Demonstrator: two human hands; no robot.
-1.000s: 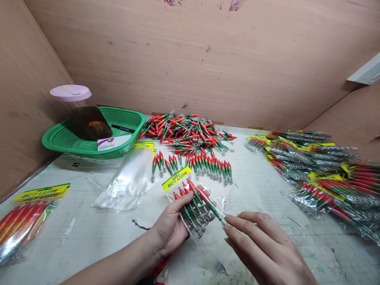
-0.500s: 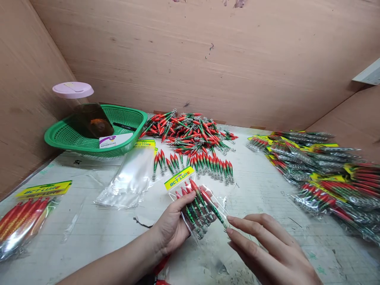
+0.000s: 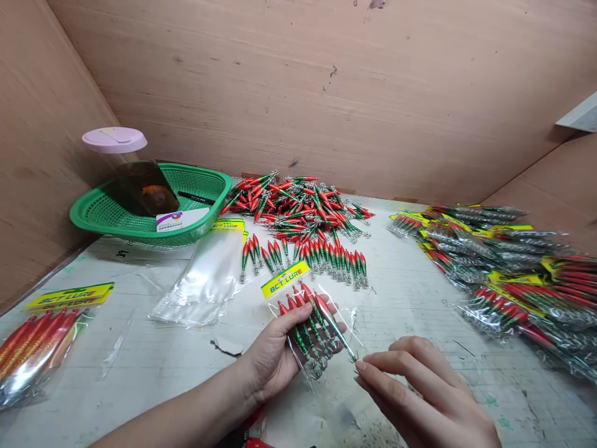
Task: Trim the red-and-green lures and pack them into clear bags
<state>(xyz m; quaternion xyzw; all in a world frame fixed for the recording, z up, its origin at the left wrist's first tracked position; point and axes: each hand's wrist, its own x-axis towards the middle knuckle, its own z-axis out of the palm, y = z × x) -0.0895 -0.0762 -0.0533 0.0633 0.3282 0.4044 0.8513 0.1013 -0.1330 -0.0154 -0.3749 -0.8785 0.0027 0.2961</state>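
My left hand (image 3: 272,358) is closed round a clear bag (image 3: 310,320) with a yellow "BCT LURE" header, holding several red-and-green fishing lures. My right hand (image 3: 420,392) pinches the hook end of one lure (image 3: 336,331) sticking out of the bag's open end. A row of loose lures (image 3: 321,256) lies just beyond, with a big heap of lures (image 3: 298,205) behind it. A stack of empty clear bags (image 3: 208,277) lies to the left of the row.
A green basket (image 3: 140,225) with a card, a pen and a dark object stands at the back left, a pink lid behind it. Filled bags are heaped at the right (image 3: 513,274) and lie at the left edge (image 3: 37,342). Wooden walls enclose the table.
My right fingers have closed in from open beside the bag to a pinch on the protruding lure's end. The left hand and bag have barely shifted.
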